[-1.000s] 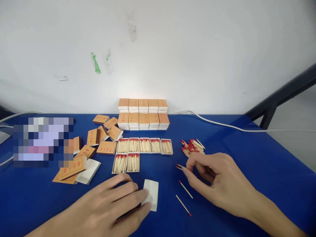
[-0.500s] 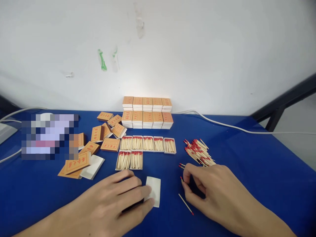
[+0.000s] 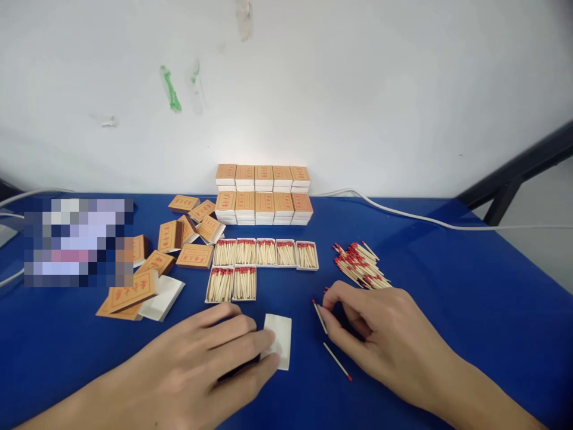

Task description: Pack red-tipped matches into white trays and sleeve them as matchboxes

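Note:
My left hand (image 3: 215, 358) rests palm down, with its thumb and a fingertip on the left edge of a white matchbox tray (image 3: 280, 334). The tray lies on the blue table, and no matches show in its visible part. To its right, my right hand (image 3: 371, 340) pinches a red-tipped match (image 3: 319, 316) between thumb and fingers. Below that hand lies a loose match (image 3: 338, 361), its head pointing down to the right. Behind it spreads a pile of matches (image 3: 360, 266). Two rows of match-filled trays (image 3: 265, 253) lie beyond my left hand.
Closed matchboxes (image 3: 264, 206) stand stacked against the wall. Several orange matchbox sleeves (image 3: 194, 255) and a white tray (image 3: 162, 297) lie scattered at the left, near a blurred-out object (image 3: 80, 239). A white cable (image 3: 403, 220) runs along the back right.
My right hand has moved a little left toward the tray, with the match now clear between its fingers. My left hand stays at the tray. The whole view has shifted slightly.

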The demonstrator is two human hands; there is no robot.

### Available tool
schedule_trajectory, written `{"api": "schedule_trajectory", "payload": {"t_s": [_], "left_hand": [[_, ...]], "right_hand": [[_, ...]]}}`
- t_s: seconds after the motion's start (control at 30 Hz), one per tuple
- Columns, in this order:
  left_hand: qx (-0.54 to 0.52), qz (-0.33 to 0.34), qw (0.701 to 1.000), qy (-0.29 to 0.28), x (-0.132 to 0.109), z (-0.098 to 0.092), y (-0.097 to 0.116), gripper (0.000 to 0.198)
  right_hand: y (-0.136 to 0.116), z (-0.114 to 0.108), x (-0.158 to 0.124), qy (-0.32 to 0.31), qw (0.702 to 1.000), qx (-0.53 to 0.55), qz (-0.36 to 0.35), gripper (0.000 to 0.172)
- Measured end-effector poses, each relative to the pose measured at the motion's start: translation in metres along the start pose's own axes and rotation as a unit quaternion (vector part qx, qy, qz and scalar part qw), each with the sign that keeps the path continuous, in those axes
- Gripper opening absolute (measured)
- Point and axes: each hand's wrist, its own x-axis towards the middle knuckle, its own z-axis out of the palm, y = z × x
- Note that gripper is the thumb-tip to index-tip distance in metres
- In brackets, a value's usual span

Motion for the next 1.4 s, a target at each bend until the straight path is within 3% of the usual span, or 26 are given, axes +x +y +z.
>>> {"api": "schedule_trajectory", "payload": {"t_s": [0.1,0.2,0.33,0.5,0.87,0.97,1.1,1.17,1.4], "left_hand": [[0.003,0.003,1.000,-0.002,0.000,0.000,-0.001,0.033],[0.003,-0.002,1.000,-0.009,-0.001,0.000,-0.001,0.034],[-0.001,-0.002,1.000,-0.009,-0.001,0.000,-0.002,0.042],[-0.008,-0.002,1.000,-0.009,0.001,0.001,-0.004,0.046],[0.000,0.001,1.000,-0.003,-0.001,0.001,-0.002,0.036],[-0.005,0.002,1.000,-0.001,-0.001,0.001,-0.002,0.038],[-0.002,0.002,1.000,0.001,-0.001,0.000,-0.002,0.039],[-0.002,0.002,1.000,0.002,-0.001,0.000,-0.002,0.038],[-0.004,0.001,1.000,-0.004,-0.004,0.000,-0.001,0.033]], "right_hand": [[-0.003,-0.014,-0.002,-0.016,1.000,0.020,0.001,0.028],[-0.008,-0.024,-0.005,-0.070,0.997,0.002,-0.006,0.022],[-0.013,-0.020,-0.015,-0.103,0.994,-0.021,-0.012,0.010],[-0.008,-0.010,-0.023,-0.091,0.995,-0.002,-0.027,0.021],[-0.008,-0.025,-0.016,-0.190,0.981,0.002,-0.034,0.028],[-0.005,-0.030,-0.016,-0.185,0.982,0.000,-0.033,0.033],[-0.003,-0.034,-0.015,-0.148,0.988,-0.022,-0.038,0.019],[-0.001,-0.031,-0.015,-0.137,0.989,-0.044,-0.027,0.013],[0.001,-0.020,-0.017,-0.140,0.988,-0.064,0.013,0.017]]}}
